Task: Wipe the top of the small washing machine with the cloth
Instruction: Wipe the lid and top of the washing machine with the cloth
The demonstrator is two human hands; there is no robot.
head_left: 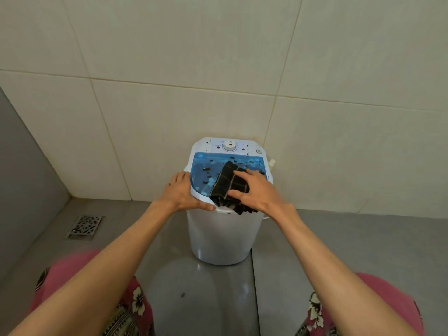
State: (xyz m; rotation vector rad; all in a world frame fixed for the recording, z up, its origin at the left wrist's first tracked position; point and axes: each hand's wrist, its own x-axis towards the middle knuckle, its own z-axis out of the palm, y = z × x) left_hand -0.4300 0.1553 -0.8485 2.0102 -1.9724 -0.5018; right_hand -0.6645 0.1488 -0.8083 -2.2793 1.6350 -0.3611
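A small white washing machine [223,236] stands on the grey floor against the tiled wall. Its top has a blue see-through lid [203,170] dotted with dark spots, and behind it a white control panel with a round dial [229,145]. A dark checked cloth [226,184] lies folded on the right half of the lid and hangs over the front rim. My right hand [254,187] presses flat on the cloth, fingers spread. My left hand [184,192] grips the machine's left front rim, thumb along the edge.
A metal floor drain [84,226] sits at the left near the corner. Beige tiled wall [218,69] rises right behind the machine. My knees in pink flowered fabric [131,304] frame the bottom. A small white hose fitting [272,162] sticks out at the machine's right.
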